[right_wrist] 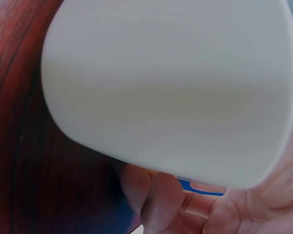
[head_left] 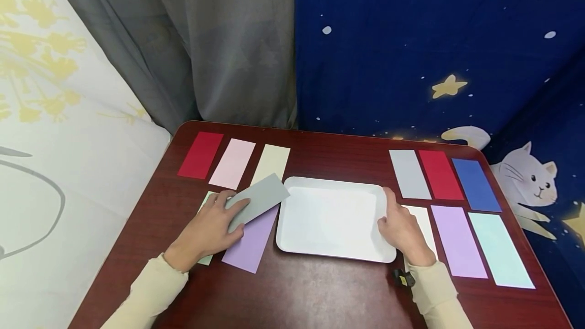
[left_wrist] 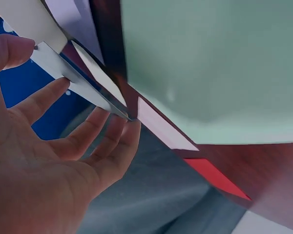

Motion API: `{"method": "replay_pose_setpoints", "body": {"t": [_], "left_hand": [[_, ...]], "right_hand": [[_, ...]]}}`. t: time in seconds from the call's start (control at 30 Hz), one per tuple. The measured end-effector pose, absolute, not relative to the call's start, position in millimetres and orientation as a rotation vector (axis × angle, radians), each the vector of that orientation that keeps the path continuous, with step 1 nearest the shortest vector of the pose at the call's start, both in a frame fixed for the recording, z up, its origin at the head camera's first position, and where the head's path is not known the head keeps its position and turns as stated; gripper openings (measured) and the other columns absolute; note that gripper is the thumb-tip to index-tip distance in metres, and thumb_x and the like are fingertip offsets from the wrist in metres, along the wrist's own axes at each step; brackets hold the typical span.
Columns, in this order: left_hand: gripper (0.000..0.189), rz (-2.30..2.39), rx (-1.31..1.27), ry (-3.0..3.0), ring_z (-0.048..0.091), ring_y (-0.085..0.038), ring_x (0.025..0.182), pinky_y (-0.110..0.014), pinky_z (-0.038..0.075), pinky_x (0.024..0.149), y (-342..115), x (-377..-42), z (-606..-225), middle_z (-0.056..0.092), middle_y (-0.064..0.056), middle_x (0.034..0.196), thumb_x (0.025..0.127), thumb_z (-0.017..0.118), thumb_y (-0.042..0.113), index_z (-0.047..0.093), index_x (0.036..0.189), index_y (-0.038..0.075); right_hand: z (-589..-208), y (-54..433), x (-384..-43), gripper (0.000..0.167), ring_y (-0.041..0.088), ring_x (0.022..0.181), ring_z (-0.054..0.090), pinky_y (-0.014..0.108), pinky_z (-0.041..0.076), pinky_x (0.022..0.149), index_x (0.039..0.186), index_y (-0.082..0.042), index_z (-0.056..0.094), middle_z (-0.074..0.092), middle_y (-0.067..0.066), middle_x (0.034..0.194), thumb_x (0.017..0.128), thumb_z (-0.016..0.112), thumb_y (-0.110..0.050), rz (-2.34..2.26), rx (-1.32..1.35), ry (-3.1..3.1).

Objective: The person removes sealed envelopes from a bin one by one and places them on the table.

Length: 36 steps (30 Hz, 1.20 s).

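My left hand [head_left: 205, 230] grips a grey rectangular card [head_left: 262, 199], thumb at its near edge and fingers across the other side. The card slants over a purple card [head_left: 251, 250] and a cream card [head_left: 272, 160], its far corner overlapping the tray's left rim. In the left wrist view the grey card [left_wrist: 56, 66] shows nearly edge-on between thumb and fingertips. A pale green card [head_left: 205, 260] lies partly hidden beneath this hand. My right hand [head_left: 404, 227] holds the right rim of a white tray [head_left: 329, 220]; its fingers [right_wrist: 166, 195] curl at the rim in the right wrist view.
At the table's back left lie a red card [head_left: 201, 155] and a pink card [head_left: 233, 164]. Right of the tray are two rows of cards, among them a blue card [head_left: 477, 185] and a mint card [head_left: 501, 249]. Curtains [head_left: 242, 39] hang behind the table [head_left: 301, 293].
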<state>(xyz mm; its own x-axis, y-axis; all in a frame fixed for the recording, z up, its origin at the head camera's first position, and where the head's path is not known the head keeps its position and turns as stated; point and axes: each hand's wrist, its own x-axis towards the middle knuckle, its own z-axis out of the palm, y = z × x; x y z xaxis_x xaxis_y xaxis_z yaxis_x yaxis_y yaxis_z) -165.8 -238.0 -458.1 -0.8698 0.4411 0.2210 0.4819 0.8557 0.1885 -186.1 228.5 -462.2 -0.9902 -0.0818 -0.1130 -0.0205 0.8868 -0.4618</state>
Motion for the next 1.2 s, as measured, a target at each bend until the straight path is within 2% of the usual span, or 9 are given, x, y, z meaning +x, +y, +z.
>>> {"method": "replay_pose_setpoints", "body": {"t": [0.53, 0.83, 1.2], "left_hand": [[0.053, -0.420, -0.573, -2.855, 0.060, -0.052, 0.109, -0.062, 0.057, 0.089, -278, -152, -463, 0.060, -0.033, 0.133, 0.089, 0.073, 0.022, 0.072, 0.139, 0.005], [0.056, -0.462, -0.506, -2.822, 0.060, -0.054, 0.108, -0.066, 0.054, 0.087, -297, -140, -469, 0.060, -0.030, 0.133, 0.086, 0.077, 0.023, 0.072, 0.140, 0.008], [0.055, -0.476, -0.417, -2.829, 0.059, -0.057, 0.108, -0.069, 0.052, 0.087, -313, -129, -473, 0.059, -0.033, 0.132, 0.087, 0.076, 0.022, 0.071, 0.140, 0.006]], "right_hand": [[-462, 229, -186, 0.078, 0.028, 0.060, 0.057, 0.047, 0.048, 0.058, 0.165, 0.004, 0.023, 0.068, 0.038, 0.109, 0.096, 0.060, 0.000, -0.714, -0.079, 2.920], [-463, 229, -186, 0.078, 0.031, 0.064, 0.061, 0.051, 0.051, 0.061, 0.165, 0.005, 0.023, 0.065, 0.042, 0.125, 0.096, 0.060, 0.000, -0.709, -0.089, 2.928], [-463, 230, -186, 0.078, 0.029, 0.061, 0.058, 0.047, 0.048, 0.058, 0.165, 0.004, 0.023, 0.066, 0.041, 0.121, 0.096, 0.060, 0.000, -0.707, -0.091, 2.921]]}}
